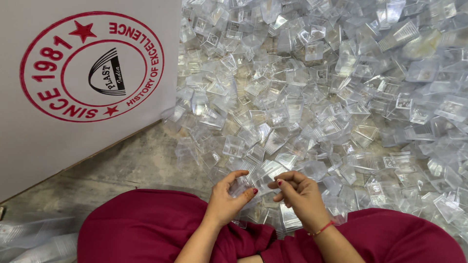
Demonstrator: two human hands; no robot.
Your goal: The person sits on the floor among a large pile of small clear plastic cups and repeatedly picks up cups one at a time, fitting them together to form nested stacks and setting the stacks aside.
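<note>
Left hand (pixel 225 198) pinches cup (pixel 240 186) | right hand (pixel 298 193) fingers curled (contents unclear) | keep your grip light, near pile (pixel 317 97).

Even, soft daylight fills the scene without hard shadows. Small glints sparkle across the heap of clear square plastic cups (pixel 331 97). Focus is sharp centrally; wide-angle bending curves the white printed cardboard box (pixel 73 97) at the left edge.

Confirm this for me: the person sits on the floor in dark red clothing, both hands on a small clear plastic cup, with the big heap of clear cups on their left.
One thing is off: the heap of clear cups lies ahead and to the person's right, not left. On the left stands a white cardboard box. The head view shows it. The rest holds: dark red clothing, left hand and right hand on a small clear cup.
</note>
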